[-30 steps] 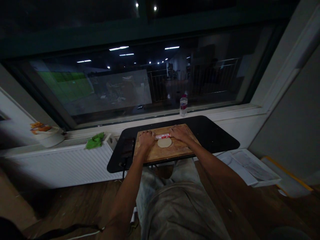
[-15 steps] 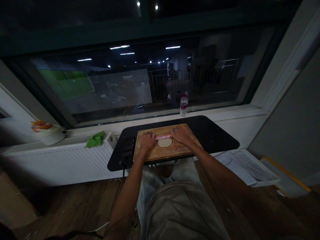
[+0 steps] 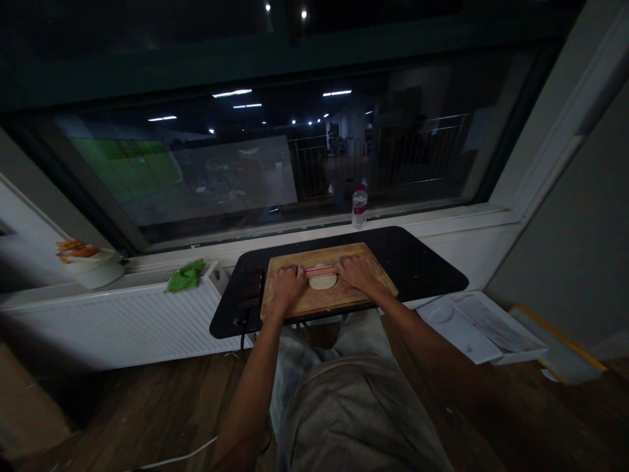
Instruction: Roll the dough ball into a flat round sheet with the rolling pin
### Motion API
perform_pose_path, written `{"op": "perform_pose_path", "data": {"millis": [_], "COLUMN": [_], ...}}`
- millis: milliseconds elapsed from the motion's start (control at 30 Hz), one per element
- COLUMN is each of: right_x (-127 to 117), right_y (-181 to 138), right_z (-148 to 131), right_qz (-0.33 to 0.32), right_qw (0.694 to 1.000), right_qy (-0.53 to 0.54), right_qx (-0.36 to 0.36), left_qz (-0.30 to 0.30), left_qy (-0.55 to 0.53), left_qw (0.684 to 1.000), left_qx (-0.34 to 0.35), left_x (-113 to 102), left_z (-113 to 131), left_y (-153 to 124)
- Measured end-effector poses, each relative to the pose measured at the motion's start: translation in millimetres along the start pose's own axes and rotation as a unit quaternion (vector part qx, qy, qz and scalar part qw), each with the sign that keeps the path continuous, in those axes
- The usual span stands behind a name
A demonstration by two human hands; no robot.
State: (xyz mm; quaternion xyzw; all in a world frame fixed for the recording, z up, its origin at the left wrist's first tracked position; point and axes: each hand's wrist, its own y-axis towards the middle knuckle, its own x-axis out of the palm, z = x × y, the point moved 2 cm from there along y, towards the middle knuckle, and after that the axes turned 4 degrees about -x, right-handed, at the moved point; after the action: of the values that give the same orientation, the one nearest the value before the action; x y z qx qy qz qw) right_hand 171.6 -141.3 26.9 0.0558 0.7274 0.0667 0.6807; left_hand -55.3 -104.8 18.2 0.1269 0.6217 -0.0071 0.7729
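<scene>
A flat, pale piece of dough point(image 3: 323, 283) lies on a wooden cutting board point(image 3: 314, 305). Across its far half runs a thin red-and-white rolling pin point(image 3: 319, 271), level from side to side. My left hand point(image 3: 289, 283) is closed around the pin's left end, and my right hand point(image 3: 356, 270) grips the right end. Both hands rest low over the board, their fingers partly hidden from above. A narrow strip of dough shows beyond the pin, the larger part on my side.
The board sits on a black table point(image 3: 427, 265). A dark flat device point(image 3: 251, 286) with a cable lies left of it. A water bottle point(image 3: 360, 206) stands on the windowsill; a green cloth point(image 3: 185, 275) lies on the radiator point(image 3: 147, 334). An open white box point(image 3: 484, 328) is at the right.
The rolling pin has turned and come slightly towards me over the dough, so its printed lettering no longer shows and some dough appears beyond it. Both hands keep their hold.
</scene>
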Motion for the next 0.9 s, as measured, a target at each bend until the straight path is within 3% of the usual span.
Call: {"op": "perform_pose_path", "data": {"millis": [433, 900], "right_x": [-4.6, 10.7], "right_y": [-27.4, -51.6], "right_z": [-5.4, -6.1], "right_qz": [0.049, 0.112], "right_qw": [0.999, 0.992], "right_qy": [0.004, 0.042], "right_qx": [-0.010, -0.025], "left_qz": [0.030, 0.067], "left_qy": [-0.004, -0.048], "left_qw": [0.999, 0.996], "left_qx": [0.021, 0.032], "left_x": [9.2, 11.2], "left_z": [-4.1, -8.0], "left_y": [-14.1, -40.9]}}
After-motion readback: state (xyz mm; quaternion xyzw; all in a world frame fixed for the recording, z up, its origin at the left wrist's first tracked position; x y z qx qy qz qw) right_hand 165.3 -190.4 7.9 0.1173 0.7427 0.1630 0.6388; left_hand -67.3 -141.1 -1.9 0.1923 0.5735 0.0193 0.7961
